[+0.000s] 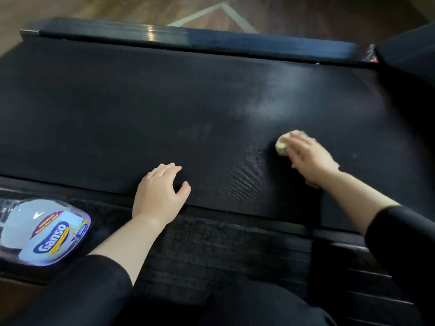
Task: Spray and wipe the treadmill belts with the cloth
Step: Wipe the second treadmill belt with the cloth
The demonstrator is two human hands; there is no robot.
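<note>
1. Left hand (160, 191): rests palm down on the near edge of the treadmill belt (141, 102). The fingers are extended and close together, the thumb is spread to the side, and it holds nothing.
2. Right hand (310, 158): lies on top of the cloth (283, 143), pressing it against the belt with fingers stretched forward over it, not curled round it. The hand is slightly blurred.
3. Cloth: a pale yellow wad, bunched under the right hand. One lump shows beyond the fingertips and a small edge shows beside the wrist.
4. Belt: black and textured, and both hands are on it. A dull sheen (270, 107) lies on the surface just beyond the right hand.
5. Spray bottle (44, 231): lies on its side on the near side rail (211, 243), well to the left of the left hand. It touches neither hand, and its label faces up.
6. Far side rail (164, 36): runs along the belt's far edge, beyond both hands.
7. Wooden floor (70, 8): visible past the far rail.
8. Both forearms are bare to black sleeves (400, 231).
</note>
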